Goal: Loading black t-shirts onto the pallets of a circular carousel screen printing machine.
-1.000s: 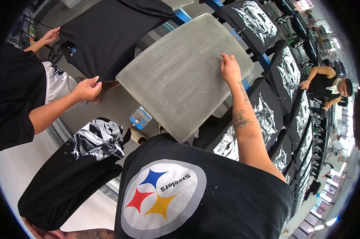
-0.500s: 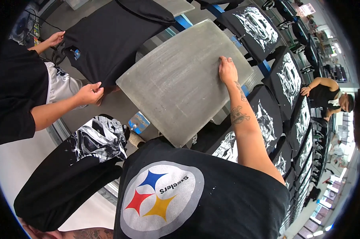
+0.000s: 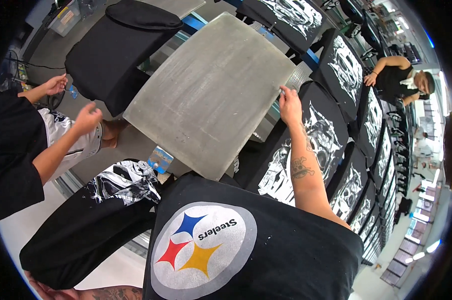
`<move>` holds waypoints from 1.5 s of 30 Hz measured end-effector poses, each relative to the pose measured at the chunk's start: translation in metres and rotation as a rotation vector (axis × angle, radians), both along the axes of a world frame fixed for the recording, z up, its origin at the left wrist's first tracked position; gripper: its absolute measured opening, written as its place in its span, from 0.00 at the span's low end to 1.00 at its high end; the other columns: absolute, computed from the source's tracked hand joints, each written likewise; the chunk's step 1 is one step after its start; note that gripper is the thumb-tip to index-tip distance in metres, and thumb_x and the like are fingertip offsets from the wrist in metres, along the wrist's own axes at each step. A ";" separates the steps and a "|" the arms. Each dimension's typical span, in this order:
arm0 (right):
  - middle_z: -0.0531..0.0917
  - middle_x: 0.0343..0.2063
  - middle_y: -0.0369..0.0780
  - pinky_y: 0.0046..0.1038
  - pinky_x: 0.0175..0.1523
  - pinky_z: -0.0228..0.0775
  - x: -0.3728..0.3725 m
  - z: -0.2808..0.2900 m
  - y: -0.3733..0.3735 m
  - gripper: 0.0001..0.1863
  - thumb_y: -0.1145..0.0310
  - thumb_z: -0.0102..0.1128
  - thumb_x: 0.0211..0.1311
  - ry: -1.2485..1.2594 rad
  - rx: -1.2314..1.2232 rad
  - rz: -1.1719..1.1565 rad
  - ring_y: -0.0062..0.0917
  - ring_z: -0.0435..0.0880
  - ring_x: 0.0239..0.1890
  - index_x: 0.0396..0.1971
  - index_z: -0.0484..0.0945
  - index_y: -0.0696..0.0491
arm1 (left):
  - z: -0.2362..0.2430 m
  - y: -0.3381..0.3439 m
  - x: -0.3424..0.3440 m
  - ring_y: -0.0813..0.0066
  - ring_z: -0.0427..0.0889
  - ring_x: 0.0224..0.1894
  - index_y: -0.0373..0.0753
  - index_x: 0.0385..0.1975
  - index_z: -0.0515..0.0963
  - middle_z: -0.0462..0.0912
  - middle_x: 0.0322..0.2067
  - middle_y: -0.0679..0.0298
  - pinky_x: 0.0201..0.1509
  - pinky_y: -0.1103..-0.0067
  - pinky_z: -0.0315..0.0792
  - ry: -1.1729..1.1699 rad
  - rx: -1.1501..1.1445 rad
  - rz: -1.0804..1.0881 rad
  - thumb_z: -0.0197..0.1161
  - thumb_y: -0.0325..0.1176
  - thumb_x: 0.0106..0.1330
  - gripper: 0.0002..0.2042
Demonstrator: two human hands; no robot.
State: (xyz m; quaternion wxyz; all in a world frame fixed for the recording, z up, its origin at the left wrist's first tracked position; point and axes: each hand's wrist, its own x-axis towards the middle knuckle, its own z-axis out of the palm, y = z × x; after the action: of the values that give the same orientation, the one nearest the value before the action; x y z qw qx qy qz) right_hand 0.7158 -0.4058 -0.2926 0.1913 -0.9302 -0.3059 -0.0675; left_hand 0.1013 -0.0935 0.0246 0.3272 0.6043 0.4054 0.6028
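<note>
My tattooed right arm reaches over my black shirt with a round colored emblem, and my right hand (image 3: 289, 101) has curled fingers at the right edge of a bare grey platen (image 3: 203, 90). My left hand (image 3: 53, 289), at the bottom left, is wrapped under a bunched black T-shirt with a white print (image 3: 66, 230), holding it. A blue metal bracket (image 3: 160, 160) sticks out from the platen's near side.
At left, a co-worker (image 3: 13, 150) stands beside a black shirt on another platen (image 3: 106, 60). Rows of printed black shirts (image 3: 343, 65) on platens run along the right, where another person (image 3: 393, 80) leans in. A plastic bin (image 3: 66, 20) sits at top left.
My right hand has slid from the platen's surface to its right edge. The left co-worker's hands have let go of the black shirt. The view has shifted slightly.
</note>
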 end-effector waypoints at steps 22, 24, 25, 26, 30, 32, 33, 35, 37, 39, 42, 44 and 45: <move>0.79 0.38 0.51 0.43 0.48 0.73 0.028 0.037 0.053 0.15 0.72 0.53 0.65 -0.088 0.104 0.152 0.48 0.79 0.43 0.52 0.75 0.50 | 0.015 -0.020 0.012 0.53 0.84 0.39 0.41 0.56 0.79 0.81 0.43 0.37 0.43 0.75 0.79 -0.044 0.118 -0.029 0.73 0.29 0.54 0.26; 0.79 0.41 0.48 0.43 0.49 0.74 0.027 0.025 0.068 0.15 0.71 0.53 0.65 -0.044 0.018 0.212 0.46 0.79 0.45 0.51 0.76 0.48 | 0.015 -0.019 0.007 0.53 0.82 0.43 0.40 0.57 0.77 0.79 0.46 0.38 0.47 0.74 0.77 -0.041 0.045 0.037 0.69 0.30 0.57 0.25; 0.79 0.41 0.47 0.42 0.50 0.74 0.028 0.019 0.076 0.15 0.70 0.53 0.65 -0.009 -0.031 0.233 0.45 0.79 0.45 0.51 0.77 0.48 | 0.015 -0.019 0.003 0.54 0.81 0.45 0.39 0.58 0.76 0.78 0.48 0.39 0.49 0.73 0.75 -0.039 0.009 0.065 0.67 0.31 0.59 0.24; 0.79 0.41 0.47 0.42 0.50 0.74 0.030 0.014 0.083 0.15 0.70 0.53 0.65 -0.015 -0.020 0.245 0.45 0.79 0.45 0.51 0.77 0.48 | 0.015 -0.019 0.000 0.54 0.80 0.47 0.39 0.59 0.75 0.77 0.49 0.40 0.51 0.72 0.74 -0.043 -0.028 0.088 0.65 0.31 0.60 0.24; 0.79 0.42 0.47 0.41 0.51 0.74 0.040 -0.001 0.109 0.16 0.70 0.53 0.64 -0.049 -0.088 0.258 0.43 0.79 0.46 0.52 0.77 0.48 | 0.017 -0.017 -0.014 0.54 0.76 0.54 0.37 0.62 0.72 0.73 0.56 0.43 0.60 0.68 0.69 -0.060 -0.115 0.166 0.56 0.32 0.66 0.22; 0.79 0.42 0.47 0.41 0.52 0.74 0.046 -0.004 0.121 0.16 0.70 0.53 0.64 -0.059 -0.107 0.257 0.43 0.80 0.46 0.52 0.77 0.48 | 0.019 -0.017 -0.017 0.55 0.74 0.57 0.36 0.63 0.70 0.72 0.59 0.45 0.64 0.67 0.66 -0.071 -0.148 0.199 0.51 0.33 0.70 0.22; 0.79 0.43 0.47 0.41 0.53 0.74 0.049 -0.004 0.126 0.16 0.70 0.53 0.65 -0.053 -0.133 0.247 0.43 0.80 0.47 0.52 0.77 0.48 | 0.020 -0.017 -0.017 0.55 0.73 0.59 0.36 0.64 0.70 0.71 0.60 0.46 0.66 0.66 0.65 -0.074 -0.167 0.214 0.49 0.34 0.71 0.22; 0.79 0.43 0.47 0.40 0.53 0.74 0.055 -0.004 0.134 0.17 0.70 0.53 0.65 -0.043 -0.161 0.242 0.43 0.79 0.48 0.52 0.78 0.48 | 0.023 -0.018 -0.016 0.55 0.71 0.63 0.35 0.65 0.68 0.69 0.63 0.47 0.70 0.64 0.62 -0.078 -0.200 0.236 0.45 0.34 0.74 0.22; 0.79 0.44 0.47 0.40 0.54 0.74 0.060 -0.004 0.139 0.16 0.69 0.52 0.65 -0.019 -0.170 0.243 0.43 0.79 0.49 0.52 0.78 0.48 | 0.026 -0.018 -0.013 0.56 0.70 0.65 0.35 0.66 0.67 0.68 0.65 0.48 0.72 0.63 0.61 -0.081 -0.225 0.263 0.43 0.35 0.76 0.22; 0.79 0.45 0.48 0.40 0.54 0.74 0.063 -0.006 0.142 0.17 0.69 0.52 0.65 -0.012 -0.179 0.250 0.43 0.79 0.50 0.53 0.77 0.48 | 0.028 -0.018 -0.009 0.56 0.70 0.65 0.35 0.65 0.68 0.68 0.65 0.49 0.72 0.64 0.62 -0.115 -0.245 0.303 0.42 0.35 0.76 0.22; 0.80 0.44 0.48 0.41 0.54 0.74 0.067 -0.005 0.150 0.17 0.69 0.52 0.65 -0.022 -0.203 0.245 0.45 0.79 0.49 0.53 0.76 0.49 | 0.029 -0.015 -0.005 0.57 0.70 0.65 0.35 0.65 0.68 0.68 0.65 0.49 0.71 0.64 0.62 -0.187 -0.283 0.367 0.42 0.35 0.75 0.22; 0.80 0.44 0.49 0.41 0.54 0.74 0.069 0.002 0.152 0.17 0.70 0.52 0.65 -0.043 -0.204 0.242 0.45 0.80 0.48 0.53 0.76 0.49 | 0.027 -0.013 -0.005 0.58 0.70 0.65 0.35 0.65 0.68 0.68 0.65 0.49 0.71 0.64 0.62 -0.163 -0.270 0.349 0.42 0.35 0.75 0.22; 0.80 0.43 0.50 0.42 0.53 0.74 0.070 0.008 0.151 0.16 0.70 0.51 0.66 -0.080 -0.122 0.234 0.46 0.80 0.47 0.53 0.75 0.49 | 0.028 -0.013 -0.005 0.58 0.70 0.65 0.35 0.65 0.68 0.69 0.65 0.49 0.71 0.64 0.62 -0.139 -0.255 0.335 0.42 0.35 0.75 0.22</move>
State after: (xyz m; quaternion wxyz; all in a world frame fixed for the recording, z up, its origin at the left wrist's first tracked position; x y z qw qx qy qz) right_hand 0.7862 -0.2547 -0.2845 0.1285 -0.8945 -0.4235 -0.0631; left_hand 0.0961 -0.1066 0.0528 0.3234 0.4394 0.5495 0.6327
